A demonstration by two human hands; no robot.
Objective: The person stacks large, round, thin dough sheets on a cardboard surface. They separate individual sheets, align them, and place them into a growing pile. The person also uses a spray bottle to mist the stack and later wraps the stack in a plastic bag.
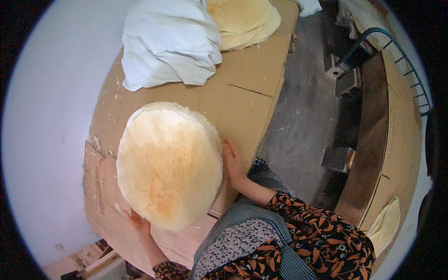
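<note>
A tall stack of round flatbreads (169, 164) stands on a cardboard-covered table before me, its top bread pale with a browned middle. My left hand (138, 221) is at the near left edge of the stack, with its fingers partly hidden beneath or behind the bread. Against the right side rests my right hand (232, 161), fingers pointing away from me. Both hands touch the stack from opposite sides. Beyond it, a white cloth (171, 42) lies bunched on the table. Next to the cloth are more stacked flatbreads (245, 21).
Cardboard sheets (245, 108) cover the table, which meets a white wall (59, 122) on the left. A dark floor (297, 115) runs along the right. Across it, a second cardboard-topped surface (402, 140) holds folded flatbread (385, 224) and a curved, dark green metal rack (409, 56).
</note>
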